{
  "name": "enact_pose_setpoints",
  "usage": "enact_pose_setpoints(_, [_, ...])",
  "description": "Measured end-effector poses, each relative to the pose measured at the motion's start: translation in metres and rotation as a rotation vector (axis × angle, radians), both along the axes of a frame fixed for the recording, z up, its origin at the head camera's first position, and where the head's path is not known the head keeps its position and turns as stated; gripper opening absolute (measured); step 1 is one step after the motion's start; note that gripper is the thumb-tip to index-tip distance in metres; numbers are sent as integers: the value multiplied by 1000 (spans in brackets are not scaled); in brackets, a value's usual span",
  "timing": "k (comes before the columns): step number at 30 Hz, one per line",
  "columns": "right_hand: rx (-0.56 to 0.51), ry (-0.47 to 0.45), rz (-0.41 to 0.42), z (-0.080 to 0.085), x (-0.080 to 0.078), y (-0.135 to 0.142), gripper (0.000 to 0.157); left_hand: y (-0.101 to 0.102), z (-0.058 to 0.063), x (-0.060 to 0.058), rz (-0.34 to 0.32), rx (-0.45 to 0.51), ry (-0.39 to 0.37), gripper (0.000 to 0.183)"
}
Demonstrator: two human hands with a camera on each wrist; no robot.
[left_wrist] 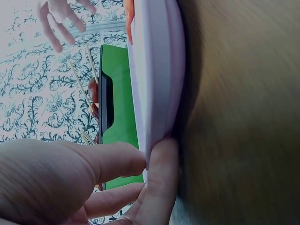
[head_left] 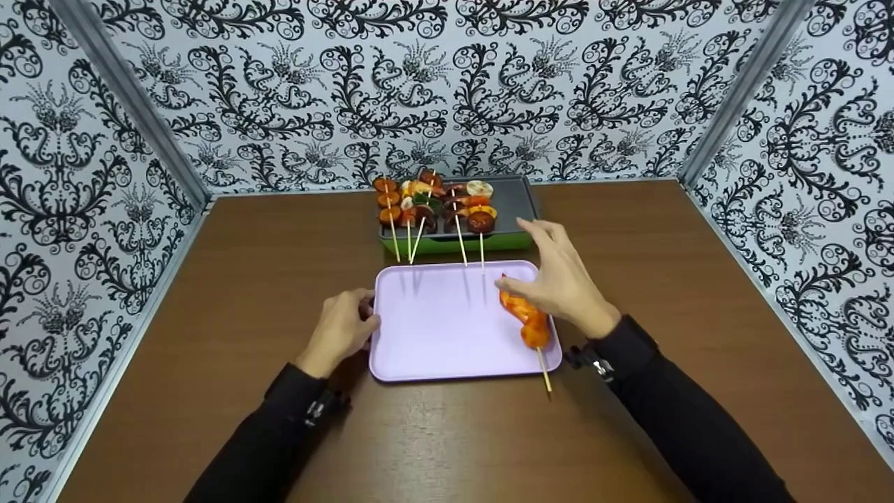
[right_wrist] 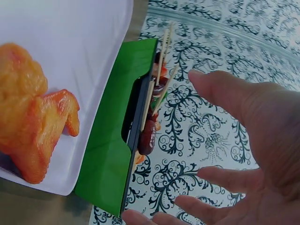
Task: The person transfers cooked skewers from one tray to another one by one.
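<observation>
My left hand (head_left: 339, 328) pinches the left rim of a lilac tray (head_left: 440, 328); in the left wrist view its thumb (left_wrist: 117, 161) is at the rim and a finger lies along the outer side. On the tray's right side lies a skewered orange chicken wing (head_left: 534, 332), its stick reaching past the front rim. Over that side hovers my right hand (head_left: 562, 279), thumb and fingers spread, holding nothing. In the right wrist view the wing (right_wrist: 35, 117) shows on the tray, apart from the fingers.
Behind the tray stands a green grill (head_left: 482, 242) with a dark plate (head_left: 515, 199). Several skewers of vegetables, sausage and meat (head_left: 480, 222) lie on it, their sticks jutting toward the tray. Patterned panels (head_left: 419, 84) enclose the brown table (head_left: 279, 244) at the back and sides.
</observation>
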State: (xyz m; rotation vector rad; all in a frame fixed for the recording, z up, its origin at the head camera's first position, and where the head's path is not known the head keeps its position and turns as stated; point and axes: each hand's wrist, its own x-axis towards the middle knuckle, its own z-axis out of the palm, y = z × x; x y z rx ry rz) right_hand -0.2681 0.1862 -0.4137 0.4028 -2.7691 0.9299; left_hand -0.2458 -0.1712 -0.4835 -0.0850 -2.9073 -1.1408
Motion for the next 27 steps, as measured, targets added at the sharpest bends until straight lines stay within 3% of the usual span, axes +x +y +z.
enact_pose_setpoints(12, [40, 44, 3, -5, -19, -29, 111, 0, 0, 0, 3, 9, -20, 47])
enact_pose_setpoints(27, [79, 185, 5, -22, -39, -52, 92, -1, 0, 2, -10, -5, 23, 45])
